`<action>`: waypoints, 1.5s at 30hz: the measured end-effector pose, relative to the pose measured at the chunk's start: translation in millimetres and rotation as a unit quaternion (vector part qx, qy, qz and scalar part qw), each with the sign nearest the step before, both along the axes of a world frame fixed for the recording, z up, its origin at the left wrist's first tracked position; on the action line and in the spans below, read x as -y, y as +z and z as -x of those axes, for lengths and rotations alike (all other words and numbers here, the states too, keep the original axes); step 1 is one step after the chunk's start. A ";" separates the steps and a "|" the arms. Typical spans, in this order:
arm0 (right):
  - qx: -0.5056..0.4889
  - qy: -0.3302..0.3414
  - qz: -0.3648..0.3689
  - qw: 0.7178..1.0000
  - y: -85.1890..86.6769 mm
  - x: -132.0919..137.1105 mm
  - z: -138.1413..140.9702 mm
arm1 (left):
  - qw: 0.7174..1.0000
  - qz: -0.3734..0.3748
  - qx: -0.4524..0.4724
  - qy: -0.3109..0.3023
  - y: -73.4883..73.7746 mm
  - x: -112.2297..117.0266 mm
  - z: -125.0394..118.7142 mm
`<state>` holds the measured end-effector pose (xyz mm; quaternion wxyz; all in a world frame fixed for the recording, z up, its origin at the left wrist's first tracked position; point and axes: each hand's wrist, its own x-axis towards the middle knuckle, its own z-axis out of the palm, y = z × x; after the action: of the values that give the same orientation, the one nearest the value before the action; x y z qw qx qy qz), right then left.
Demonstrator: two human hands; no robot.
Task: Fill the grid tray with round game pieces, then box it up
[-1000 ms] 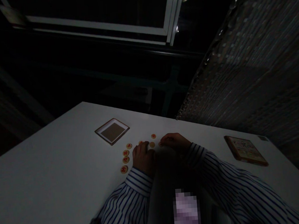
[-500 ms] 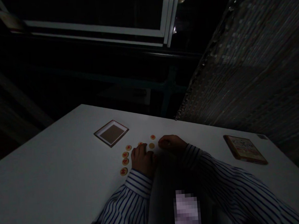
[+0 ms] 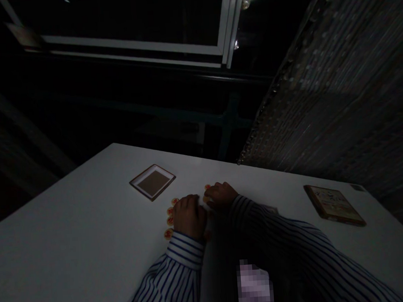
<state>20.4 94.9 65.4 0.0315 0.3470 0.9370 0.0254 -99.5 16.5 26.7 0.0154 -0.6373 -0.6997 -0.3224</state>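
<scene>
Several round xiangqi pieces with red characters lie in a curved line on the white table [image 3: 90, 232], among them a front piece [image 3: 168, 234]. My left hand [image 3: 188, 216] rests palm down just right of the line, its fingers stretched forward and partly covering some pieces. Nothing shows gripped in it. My right hand [image 3: 221, 195] has its fingers bent around a plain-faced xiangqi piece [image 3: 206, 199], touching its edge. A red-marked piece [image 3: 207, 187] lies just beyond those fingertips. Dim pieces lie in shadow between the wrists.
An open shallow box tray [image 3: 153, 183] sits at the back left of the table. At the right lies its picture-covered box lid [image 3: 334, 204], near a small dark card [image 3: 357, 188]. A beaded curtain [image 3: 323, 110] hangs along the right back edge. The room is dark.
My right hand has moved left and opened out from a fist onto the plain-faced piece. My left hand has shifted slightly left, its fingers now closer together. The view tilted slightly.
</scene>
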 end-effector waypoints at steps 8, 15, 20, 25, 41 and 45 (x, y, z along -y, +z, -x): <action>0.026 0.006 -0.002 1.000 0.2 0.7 5.9 | 1.000 0.006 -0.001 0.006 -1.1 0.4 1.4; 0.020 0.000 0.002 1.000 4.0 3.4 7.9 | 1.000 -0.004 0.011 0.010 0.5 0.2 0.4; -0.071 -0.008 0.073 0.995 2.5 -3.0 2.8 | 0.998 -0.025 0.063 -0.002 -0.8 -1.4 1.5; -0.231 -0.041 0.226 0.946 -9.2 -11.9 -2.0 | 0.988 -0.046 0.149 -0.024 -2.3 -2.1 4.3; -0.394 -0.106 0.475 0.780 5.5 -4.1 -5.6 | 0.922 0.003 0.385 -0.050 6.2 -1.8 2.9; -0.402 -0.103 0.483 0.771 2.6 -4.4 -5.6 | 0.908 0.011 0.415 -0.048 5.4 -2.1 2.1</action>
<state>25.9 99.3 68.0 -0.1820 0.3588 0.7120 -0.5756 -101.6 18.6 32.1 -0.2993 -0.4784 -0.6153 -0.5505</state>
